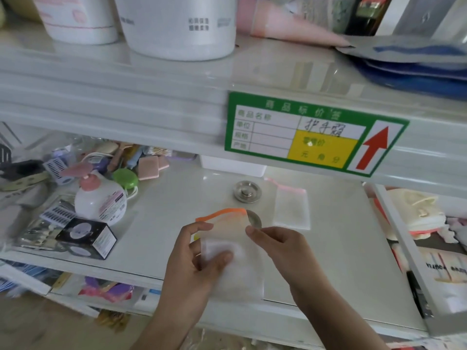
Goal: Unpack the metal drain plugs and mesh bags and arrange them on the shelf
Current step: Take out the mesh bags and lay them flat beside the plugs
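Now L hand [194, 258] & R hand [275, 245] both pinch orange-trim mesh bag [227, 238]; prob. drain plug [254, 219] emerging.

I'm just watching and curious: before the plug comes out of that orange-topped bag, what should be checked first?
1. Left hand steadies the mesh bag: ok.
2. Right hand pinches the drain plug at the bag's mouth: ok.
3. Plug fully out of the bag: not ok.
4. Bare shelf space nearby: ok.
5. First plug and pink-topped bag already laid out: ok.
6. Firmness of the grip: cannot tell.
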### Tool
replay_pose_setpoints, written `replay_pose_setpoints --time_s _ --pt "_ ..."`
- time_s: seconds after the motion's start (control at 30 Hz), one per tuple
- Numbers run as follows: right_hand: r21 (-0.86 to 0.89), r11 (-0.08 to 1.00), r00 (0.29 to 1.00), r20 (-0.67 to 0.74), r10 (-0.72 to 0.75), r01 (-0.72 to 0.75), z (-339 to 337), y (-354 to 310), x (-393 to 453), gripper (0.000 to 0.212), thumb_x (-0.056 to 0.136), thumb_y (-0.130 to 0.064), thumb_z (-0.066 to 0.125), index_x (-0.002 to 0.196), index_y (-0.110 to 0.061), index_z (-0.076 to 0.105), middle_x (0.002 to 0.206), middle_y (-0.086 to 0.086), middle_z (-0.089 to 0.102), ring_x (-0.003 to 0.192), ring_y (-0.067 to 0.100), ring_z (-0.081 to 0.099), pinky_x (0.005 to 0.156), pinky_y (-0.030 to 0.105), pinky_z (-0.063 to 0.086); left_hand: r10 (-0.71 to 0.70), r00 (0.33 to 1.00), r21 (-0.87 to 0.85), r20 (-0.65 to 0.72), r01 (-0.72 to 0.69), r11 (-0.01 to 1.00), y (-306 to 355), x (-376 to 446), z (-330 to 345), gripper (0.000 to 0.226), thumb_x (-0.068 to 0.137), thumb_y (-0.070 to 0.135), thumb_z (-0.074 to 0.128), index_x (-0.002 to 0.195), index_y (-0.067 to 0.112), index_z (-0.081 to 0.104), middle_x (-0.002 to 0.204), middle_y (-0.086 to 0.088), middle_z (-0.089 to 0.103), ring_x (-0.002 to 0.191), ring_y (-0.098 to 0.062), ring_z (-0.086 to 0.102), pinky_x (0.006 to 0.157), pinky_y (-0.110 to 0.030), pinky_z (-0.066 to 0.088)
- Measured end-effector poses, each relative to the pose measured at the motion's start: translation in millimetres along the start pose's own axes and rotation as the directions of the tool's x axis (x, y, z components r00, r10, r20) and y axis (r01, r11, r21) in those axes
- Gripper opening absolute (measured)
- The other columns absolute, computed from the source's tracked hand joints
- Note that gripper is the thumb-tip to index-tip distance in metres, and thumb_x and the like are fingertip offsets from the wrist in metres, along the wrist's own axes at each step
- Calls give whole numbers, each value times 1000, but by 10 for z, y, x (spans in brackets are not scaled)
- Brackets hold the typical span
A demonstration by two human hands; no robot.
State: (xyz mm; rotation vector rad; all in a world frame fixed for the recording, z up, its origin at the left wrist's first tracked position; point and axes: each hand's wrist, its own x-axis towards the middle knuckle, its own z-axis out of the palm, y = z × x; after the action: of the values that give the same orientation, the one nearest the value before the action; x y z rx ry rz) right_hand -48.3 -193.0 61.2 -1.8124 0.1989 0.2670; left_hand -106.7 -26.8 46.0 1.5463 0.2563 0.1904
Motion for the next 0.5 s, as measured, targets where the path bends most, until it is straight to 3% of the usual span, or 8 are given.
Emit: replay_pose_setpoints --time_s 0.07,0.17,0.3,0.33,0.4,0.43,0.47,0.5 --pt "7 999 998 41 43 -43 -5 -12 -10 51 75 -52 77 90 -4 75 72 1 53 64 11 44 65 27 35 13 1000 6 11 -13 1000 2 0 -2 51 76 2 80 101 40 58 75 -19 66 61 -22 51 57 -31 43" --pt "102 994 996 80 40 -48 0 -79 -52 29 81 -36 77 88 -8 79 60 -6 58 51 2 48 56 14 38 5 1000 -6 11 -5 1000 -9 1 -20 51 77 1 80 102 40 58 75 -20 66 61 -22 50 58 -32 42" --pt "19 977 975 -74 -210 212 57 -127 -119 4 78 -27 82 80 -25 79 74 -6 69 67 10 57 62 16 45 7 1000 -36 4 -7 999 32 -30 -37 51 76 -1 79 102 36 56 76 0 75 57 -14 59 52 -20 47" --pt "-25 936 932 -84 -352 351 59 -147 -170 6 78 -22 82 79 -25 77 81 -6 70 71 10 61 66 19 47 -17 1000 -101 14 19 995 7 -11 -52 53 74 -4 80 102 34 56 80 1 78 57 -13 64 53 -22 50" --pt "-91 756 761 103 -640 648 79 -195 -333 15 80 -14 81 79 -28 74 100 -5 70 92 11 66 79 20 48 -82 995 -239 56 93 967 -117 -11 -135 60 66 -5 85 105 29 55 87 -5 80 63 -13 71 55 -29 53" --pt "-98 665 667 232 -708 740 97 -198 -415 16 81 -14 80 81 -29 75 110 -6 69 103 11 65 87 19 47 -107 987 -285 124 139 948 -117 -79 -76 68 63 -1 88 113 30 55 94 -7 80 67 -12 71 55 -29 53" --pt "-105 613 607 346 -716 783 107 -187 -471 13 83 -16 79 84 -28 76 119 -10 67 112 10 63 93 20 47 -141 987 -309 -83 109 945 -241 -10 -142 80 64 2 88 128 33 52 108 -11 77 73 -6 71 55 -25 54" --pt "-118 601 588 423 -690 790 103 -159 -496 8 85 -19 77 88 -27 75 125 -14 65 118 8 61 97 22 46 -170 983 -570 -66 103 816 -358 8 -94 86 72 -3 82 142 31 43 121 -15 71 80 3 67 58 -16 52"
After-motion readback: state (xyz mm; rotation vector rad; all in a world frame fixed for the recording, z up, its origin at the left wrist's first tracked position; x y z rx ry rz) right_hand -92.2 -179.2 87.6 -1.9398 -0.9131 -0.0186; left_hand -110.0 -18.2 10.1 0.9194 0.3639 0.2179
